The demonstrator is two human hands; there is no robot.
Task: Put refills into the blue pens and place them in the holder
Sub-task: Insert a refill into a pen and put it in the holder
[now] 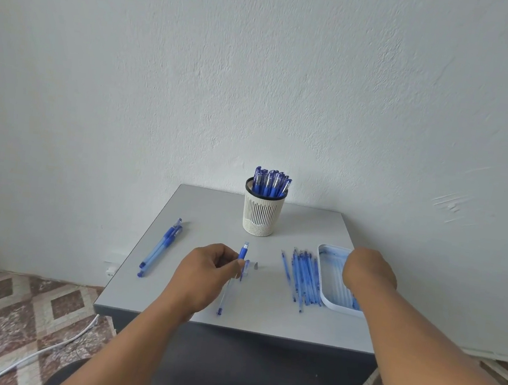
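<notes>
1. Blue pen barrel (pixel 232 278) sits just left of the frame's centre, slanting from a blue grip end near the holder's side down to a small blue end cap close to the table's near edge; its clear middle passes under the left hand's fingertips.
2. Left hand (pixel 203 274) comes in from the lower left, fingers curled with thumb and forefinger pinching the barrel near its upper part.
3. Beside that pinch, slightly to the right, lie a clear cap (pixel 246 268) and, apart from it, a small grey tip piece (pixel 256 265) on the table.
4. Holder (pixel 263 211), a cream slotted cup with a dark rim, stands upright at the centre of the frame near the wall, packed with capped blue pens (pixel 271 183).
5. Right hand (pixel 369 272) reaches in from the lower right and is over the white tray (pixel 324 282) at the right edge of the table; its fingers point away and down into the tray, so I cannot tell whether they hold anything.
6. Refills (pixel 303 276), thin blue tubes, lie in a loose row just left of the tray, with more inside it.
7. Two more pens (pixel 161 246) lie side by side on the left part of the grey table (pixel 262 313).
8. A white cable (pixel 41 353) runs across the patterned floor at lower left.
</notes>
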